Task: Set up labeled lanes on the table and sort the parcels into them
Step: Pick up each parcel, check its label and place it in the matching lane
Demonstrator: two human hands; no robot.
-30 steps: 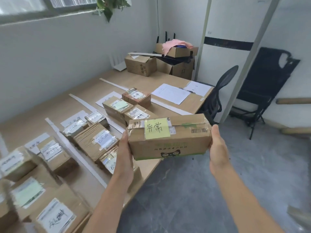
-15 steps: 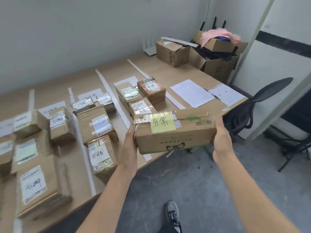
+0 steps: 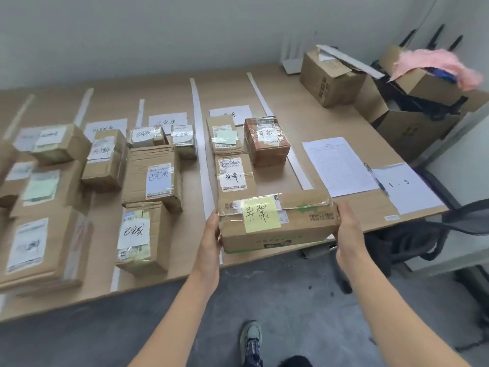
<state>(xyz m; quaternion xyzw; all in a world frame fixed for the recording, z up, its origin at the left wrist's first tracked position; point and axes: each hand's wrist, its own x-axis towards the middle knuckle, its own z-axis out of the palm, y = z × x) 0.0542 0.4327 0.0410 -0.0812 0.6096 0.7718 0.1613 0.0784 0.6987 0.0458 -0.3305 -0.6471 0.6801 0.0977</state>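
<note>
My left hand (image 3: 211, 235) grips the left end of the parcel (image 3: 280, 229) and my right hand (image 3: 347, 229) grips the right end. Thumbs show; my fingers are hidden behind it. Yellow note (image 3: 260, 213) faces up. The parcel is at the table's (image 3: 304, 102) near edge, right of the long white strip (image 3: 201, 154), just in front of a taped box (image 3: 232, 176). Resting or lifted, I can't tell.

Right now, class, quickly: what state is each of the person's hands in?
Left hand: grips the left end of the yellow-noted parcel.
Right hand: grips the same parcel's right end.
</note>
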